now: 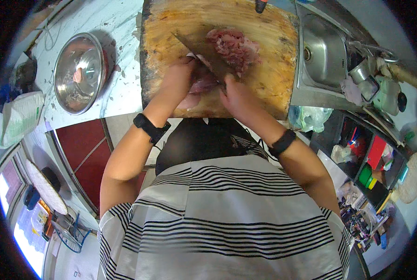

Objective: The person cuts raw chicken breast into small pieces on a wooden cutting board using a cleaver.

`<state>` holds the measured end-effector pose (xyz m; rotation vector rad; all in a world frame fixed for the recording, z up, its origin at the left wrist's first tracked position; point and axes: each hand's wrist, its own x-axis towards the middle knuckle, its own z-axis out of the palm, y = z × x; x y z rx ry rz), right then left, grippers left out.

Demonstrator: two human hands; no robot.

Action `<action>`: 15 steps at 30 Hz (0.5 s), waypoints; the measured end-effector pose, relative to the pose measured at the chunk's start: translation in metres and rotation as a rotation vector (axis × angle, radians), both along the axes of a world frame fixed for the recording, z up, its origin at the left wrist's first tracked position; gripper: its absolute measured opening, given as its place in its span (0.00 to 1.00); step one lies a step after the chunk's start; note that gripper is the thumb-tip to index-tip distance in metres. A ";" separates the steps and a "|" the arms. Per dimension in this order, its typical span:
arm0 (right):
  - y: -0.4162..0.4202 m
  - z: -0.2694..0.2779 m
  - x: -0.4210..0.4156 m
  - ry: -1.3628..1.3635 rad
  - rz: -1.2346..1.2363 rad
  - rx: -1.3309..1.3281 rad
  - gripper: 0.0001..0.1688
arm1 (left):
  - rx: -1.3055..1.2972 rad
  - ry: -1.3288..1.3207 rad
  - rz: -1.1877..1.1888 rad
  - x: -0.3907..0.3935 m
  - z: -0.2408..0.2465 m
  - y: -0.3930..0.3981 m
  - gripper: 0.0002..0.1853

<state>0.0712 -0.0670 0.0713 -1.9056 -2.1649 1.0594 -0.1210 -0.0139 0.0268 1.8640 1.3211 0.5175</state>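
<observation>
My right hand [235, 91] grips the handle end of a broad-bladed kitchen knife [213, 57]. Its dark blade slants up and left across a thick wooden chopping board [271, 80]. Close against the blade, my left hand [180, 73] has its fingers curled on raw meat; the fingertips are in shadow and partly hidden. Between my hands lies a pink piece of raw meat [205, 85], and a paler piece [189, 101] sits nearer the board's front edge. Beyond the knife is a heap of cut raw meat [234, 47].
A stainless steel bowl [79, 99] holding a small pinkish piece stands left on the marble-patterned counter [124, 87]. Right of the board is a steel sink [325, 52]. A plastic bag [309, 117] hangs below it. A black-and-orange handle [261, 6] lies at the board's far edge.
</observation>
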 end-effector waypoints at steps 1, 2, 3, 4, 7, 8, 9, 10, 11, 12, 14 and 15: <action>0.006 0.001 -0.005 0.026 0.011 -0.003 0.16 | 0.061 0.073 -0.036 0.000 0.003 0.000 0.12; 0.007 0.001 -0.007 0.034 0.006 0.011 0.16 | 0.122 0.146 -0.072 0.000 0.008 0.000 0.12; 0.007 0.001 -0.009 0.043 0.001 0.029 0.16 | 0.187 0.220 -0.107 0.000 0.012 -0.001 0.12; 0.007 0.001 -0.009 0.052 -0.003 0.046 0.16 | 0.200 0.202 -0.121 0.000 0.009 0.000 0.12; 0.017 -0.015 0.004 0.068 0.019 0.147 0.17 | 0.228 0.172 -0.154 0.000 0.006 0.002 0.13; 0.023 -0.024 0.012 0.142 0.024 0.183 0.19 | 0.229 0.175 -0.159 0.001 0.011 0.002 0.13; 0.030 -0.034 0.023 0.217 0.031 0.220 0.20 | 0.230 0.180 -0.160 0.002 0.015 0.003 0.14; 0.033 -0.031 0.030 0.289 0.041 0.255 0.22 | 0.243 0.181 -0.159 0.002 0.017 0.002 0.14; 0.034 -0.027 0.038 0.348 -0.047 0.086 0.21 | 0.255 0.181 -0.156 0.003 0.018 0.001 0.13; 0.038 -0.006 0.042 0.405 -0.132 -0.086 0.20 | 0.267 0.182 -0.152 0.002 0.018 0.001 0.13; 0.041 0.004 0.055 0.609 -0.276 -0.397 0.20 | 0.248 0.170 -0.168 0.002 0.018 0.003 0.14; 0.040 0.005 0.059 0.682 -0.302 -0.426 0.19 | 0.235 0.163 -0.172 0.001 0.018 0.002 0.15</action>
